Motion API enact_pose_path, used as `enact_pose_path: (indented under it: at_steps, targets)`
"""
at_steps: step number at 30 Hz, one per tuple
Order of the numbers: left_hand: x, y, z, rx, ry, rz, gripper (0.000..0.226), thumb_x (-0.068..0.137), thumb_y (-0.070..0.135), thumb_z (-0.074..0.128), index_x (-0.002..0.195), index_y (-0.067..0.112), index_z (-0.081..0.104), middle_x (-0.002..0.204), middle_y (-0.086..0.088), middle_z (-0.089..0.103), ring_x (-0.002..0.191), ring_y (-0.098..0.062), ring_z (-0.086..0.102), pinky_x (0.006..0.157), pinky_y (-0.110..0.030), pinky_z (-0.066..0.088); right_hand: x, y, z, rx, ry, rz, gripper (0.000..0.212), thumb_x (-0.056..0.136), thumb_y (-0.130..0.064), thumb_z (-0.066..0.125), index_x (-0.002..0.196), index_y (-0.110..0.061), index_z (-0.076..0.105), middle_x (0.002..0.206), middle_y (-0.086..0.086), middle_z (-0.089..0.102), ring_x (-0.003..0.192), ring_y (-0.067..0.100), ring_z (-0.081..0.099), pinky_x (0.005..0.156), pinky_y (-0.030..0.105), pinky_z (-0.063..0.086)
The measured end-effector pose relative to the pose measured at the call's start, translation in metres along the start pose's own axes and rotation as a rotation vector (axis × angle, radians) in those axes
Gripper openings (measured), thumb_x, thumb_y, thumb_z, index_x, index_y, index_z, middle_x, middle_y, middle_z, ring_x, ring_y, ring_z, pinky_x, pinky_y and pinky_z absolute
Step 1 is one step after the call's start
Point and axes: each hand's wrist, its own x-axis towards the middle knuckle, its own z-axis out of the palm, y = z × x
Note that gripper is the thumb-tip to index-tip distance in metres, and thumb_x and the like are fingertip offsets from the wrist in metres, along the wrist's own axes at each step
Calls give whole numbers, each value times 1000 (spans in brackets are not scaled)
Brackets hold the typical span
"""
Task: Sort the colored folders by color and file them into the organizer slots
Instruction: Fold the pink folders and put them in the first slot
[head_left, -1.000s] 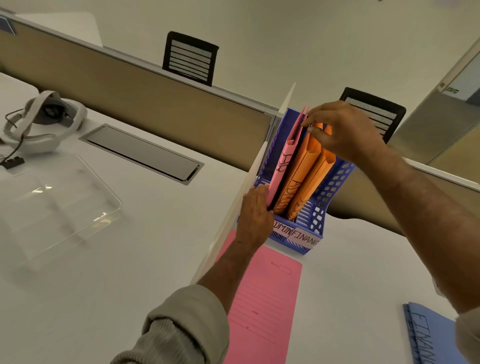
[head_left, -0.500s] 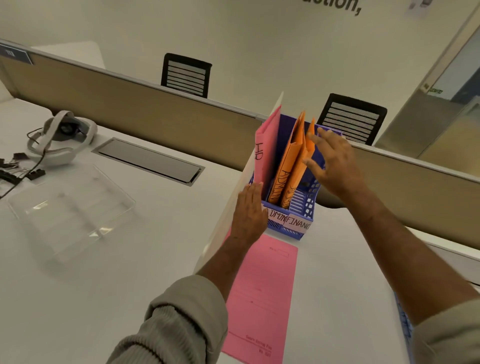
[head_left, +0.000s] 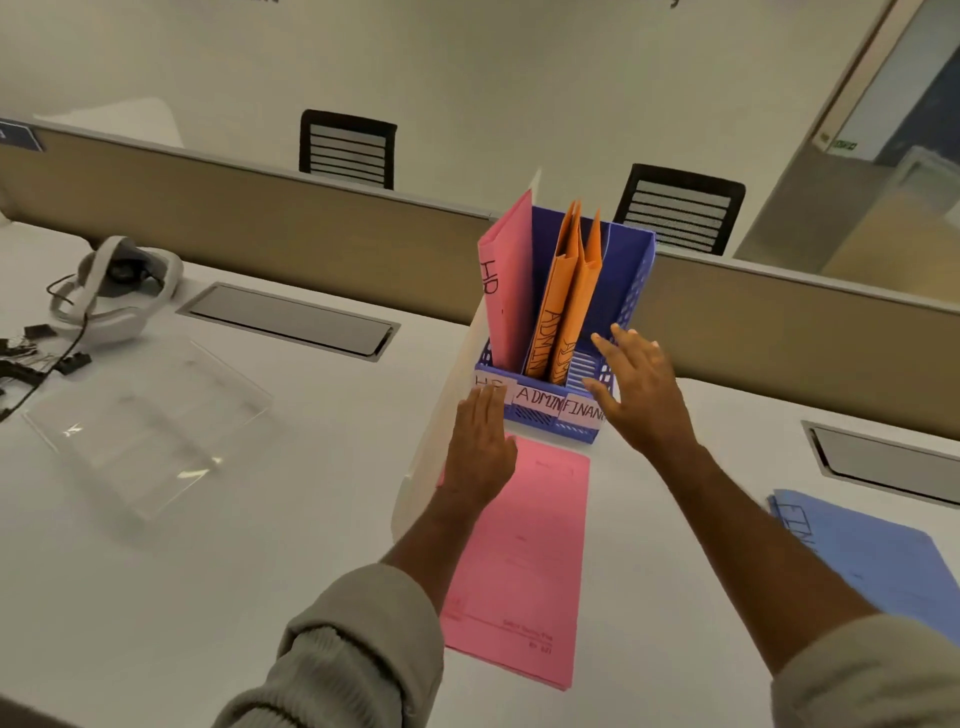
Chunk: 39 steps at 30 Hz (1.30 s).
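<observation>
Folders are partly filed: one pink folder (head_left: 506, 280) marked HR stands in the left slot of the blue organizer (head_left: 631, 291), and two orange folders (head_left: 566, 296) marked ADMIN stand in the middle slot. The right slot, labelled FINANCE as far as I can read it, looks empty. A second pink folder (head_left: 519, 551) lies flat on the table (head_left: 208, 597) just in front of the organizer, under my left forearm, and blue folders (head_left: 872, 556) lie flat on the table at my right, well apart from the organizer. My left hand (head_left: 480, 447) is flat and open, its grip holding nothing, fingertips at the HR label on the organizer's front. My right hand (head_left: 636, 387) is spread wide and also empty, resting against the organizer's right front corner. I judge the orange set done, the pink half done and the blue not yet begun; the pink one lies nearest my left hand.
</observation>
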Motion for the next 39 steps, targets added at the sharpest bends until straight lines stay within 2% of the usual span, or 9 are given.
enact_pose_path:
  at_steps: [7, 10, 17, 21, 24, 28, 34, 39]
  targets:
    - [-43, -8, 10, 92, -103, 5, 65, 86, 13, 69, 144, -3, 44, 148, -23, 45, 141, -40, 39, 114, -56, 35, -69, -11, 55, 1, -157, 48, 65, 99, -47, 53, 153, -17, 36, 161, 12, 32, 149, 32, 28, 123, 51, 21]
    - [-62, -15, 16, 138, -240, -34, 68, 95, 21, 55, 154, 5, 26, 160, -17, 27, 151, -33, 18, 123, -49, 16, -97, -17, 74, -30, -231, 42, 66, 100, -51, 47, 155, -18, 33, 162, 12, 29, 151, 31, 25, 124, 50, 17]
    - [-102, -34, 27, 317, -456, -101, 75, 103, 42, 32, 157, 9, -9, 165, -16, -7, 153, -32, -9, 124, -45, -6, -163, -26, 109, -57, -432, 47, 67, 102, -57, 33, 160, -28, 13, 168, 6, 1, 155, 28, 3, 124, 43, -4]
    - [-116, -35, 33, 343, -519, -158, 77, 104, 47, 27, 155, 4, -10, 164, -19, -12, 152, -34, -12, 124, -44, -7, -196, -32, 126, -33, -518, 80, 69, 102, -60, 24, 160, -29, 4, 166, 4, -10, 155, 26, -3, 123, 41, -10]
    - [-123, -29, 36, 365, -526, -182, 75, 104, 48, 25, 156, 3, -7, 164, -21, -12, 151, -37, -12, 124, -49, -5, -215, -37, 135, -39, -578, 84, 69, 102, -61, 19, 158, -30, -7, 165, 2, -16, 155, 25, -8, 123, 41, -12]
    - [-124, -21, 39, 404, -556, -195, 73, 103, 49, 23, 157, 5, 0, 163, -23, -11, 151, -41, -11, 122, -56, -2, -226, -39, 139, -13, -588, 127, 67, 102, -61, 16, 156, -32, -12, 165, 0, -17, 155, 23, -10, 124, 41, -11]
    - [-131, -16, 45, 406, -568, -206, 75, 102, 53, 21, 157, 7, -2, 162, -23, -14, 150, -41, -13, 122, -56, -2, -231, -30, 137, -7, -568, 142, 69, 99, -64, 14, 158, -33, -5, 166, 0, -12, 155, 23, -6, 125, 43, -6]
    - [-137, 1, 51, 432, -593, -193, 86, 96, 66, 18, 157, 8, -1, 162, -25, -11, 150, -44, -10, 117, -59, -15, -237, -14, 135, -8, -554, 234, 64, 101, -62, 14, 154, -37, -14, 166, 0, -15, 155, 23, -10, 126, 44, -3]
